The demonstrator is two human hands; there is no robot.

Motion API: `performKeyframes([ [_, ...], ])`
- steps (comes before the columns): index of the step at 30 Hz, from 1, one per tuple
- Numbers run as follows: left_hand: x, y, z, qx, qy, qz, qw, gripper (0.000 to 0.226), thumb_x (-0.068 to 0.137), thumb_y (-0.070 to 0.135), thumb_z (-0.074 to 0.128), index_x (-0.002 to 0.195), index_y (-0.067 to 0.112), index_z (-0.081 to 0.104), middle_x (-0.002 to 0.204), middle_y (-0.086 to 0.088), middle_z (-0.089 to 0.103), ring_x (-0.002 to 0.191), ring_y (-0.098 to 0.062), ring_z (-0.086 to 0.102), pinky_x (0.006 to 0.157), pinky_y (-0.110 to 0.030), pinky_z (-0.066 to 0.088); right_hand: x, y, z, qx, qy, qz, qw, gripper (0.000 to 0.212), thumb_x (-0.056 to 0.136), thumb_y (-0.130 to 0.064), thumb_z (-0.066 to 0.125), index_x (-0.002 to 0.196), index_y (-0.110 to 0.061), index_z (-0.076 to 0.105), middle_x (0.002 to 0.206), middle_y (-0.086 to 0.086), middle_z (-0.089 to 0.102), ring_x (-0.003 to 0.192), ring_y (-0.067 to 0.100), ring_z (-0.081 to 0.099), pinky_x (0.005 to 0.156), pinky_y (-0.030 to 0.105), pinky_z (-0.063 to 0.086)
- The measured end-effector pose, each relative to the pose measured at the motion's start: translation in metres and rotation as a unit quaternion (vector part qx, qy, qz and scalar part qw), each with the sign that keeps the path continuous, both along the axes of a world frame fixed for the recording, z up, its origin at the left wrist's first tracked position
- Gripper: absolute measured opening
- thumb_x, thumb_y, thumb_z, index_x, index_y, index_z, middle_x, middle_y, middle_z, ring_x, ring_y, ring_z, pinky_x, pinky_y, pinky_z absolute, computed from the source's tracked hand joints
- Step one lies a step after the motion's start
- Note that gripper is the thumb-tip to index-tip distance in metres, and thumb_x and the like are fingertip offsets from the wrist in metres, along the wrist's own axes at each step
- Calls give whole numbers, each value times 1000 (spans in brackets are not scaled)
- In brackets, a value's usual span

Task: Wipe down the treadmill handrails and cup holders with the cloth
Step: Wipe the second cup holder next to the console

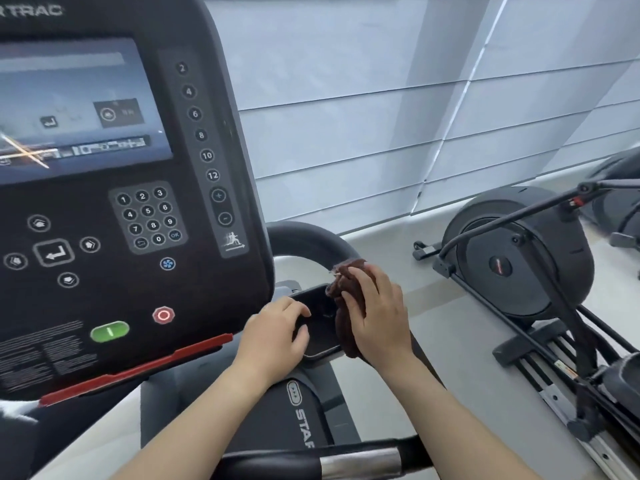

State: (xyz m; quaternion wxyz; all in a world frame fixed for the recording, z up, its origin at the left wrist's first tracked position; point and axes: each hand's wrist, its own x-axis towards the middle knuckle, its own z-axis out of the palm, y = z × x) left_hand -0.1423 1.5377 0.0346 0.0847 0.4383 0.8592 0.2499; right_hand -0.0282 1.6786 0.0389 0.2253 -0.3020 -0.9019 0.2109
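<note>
A dark brown cloth (346,289) is bunched under my right hand (377,313), which presses it on the right rim of the black cup holder (320,306) beside the treadmill console. My left hand (277,330) rests on the cup holder's left rim, fingers curled over the edge. The curved black handrail (311,239) arcs behind the cup holder. A front handrail with a silver sensor band (360,462) crosses the bottom of the view.
The treadmill console (121,202) with screen, keypad, green start and red stop buttons fills the left. An elliptical machine (519,265) stands on the grey floor to the right, with window blinds (415,98) behind.
</note>
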Motion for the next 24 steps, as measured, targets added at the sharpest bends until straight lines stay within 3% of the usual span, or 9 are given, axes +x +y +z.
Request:
performKeyframes([
  [2, 0, -6, -5, -7, -11, 8, 1000, 21, 85, 28, 52, 105, 27, 58, 108, 13, 56, 96, -12, 53, 81, -35, 47, -8, 0, -18, 40, -117, 18, 992, 36, 94, -38, 45, 130, -31, 45, 143, 2, 41, 123, 29, 40, 93, 48, 42],
  [5, 1, -14, -12, -18, -11, 22, 1000, 22, 85, 29, 53, 106, 27, 58, 114, 13, 52, 99, -11, 51, 83, -30, 46, -17, -2, -33, 75, -174, 45, 981, 34, 94, -41, 44, 127, -34, 45, 144, 2, 41, 125, 31, 38, 91, 51, 40],
  [11, 10, -25, -19, -19, -49, 72, 996, 30, 86, 31, 51, 116, 27, 50, 122, 16, 47, 106, -6, 51, 78, -25, 46, -39, 18, -31, 51, -184, 60, 980, 36, 94, -44, 41, 128, -34, 40, 144, 1, 37, 126, 30, 35, 94, 51, 39],
  [16, 15, -24, -26, -38, -81, 89, 992, 54, 89, 33, 47, 139, 25, 28, 142, 13, 37, 128, -8, 38, 96, -30, 44, -39, 24, -24, 46, -178, 107, 977, 39, 92, -42, 47, 130, -32, 42, 142, 2, 40, 116, 29, 43, 90, 45, 45],
  [20, 15, -27, -32, -53, -112, 90, 988, 59, 91, 39, 42, 144, 27, 17, 144, 13, 36, 128, -6, 37, 96, -30, 44, -20, 16, -31, 44, -186, 105, 976, 46, 88, -40, 55, 132, -33, 43, 145, 3, 37, 115, 30, 44, 86, 45, 46],
  [24, 12, -29, -37, -63, -126, 90, 986, 62, 91, 43, 39, 145, 28, 13, 142, 13, 38, 123, -6, 41, 94, -30, 44, -39, 22, -28, 42, -189, 103, 976, 42, 92, -39, 48, 132, -34, 41, 145, 3, 36, 114, 30, 43, 88, 45, 45],
])
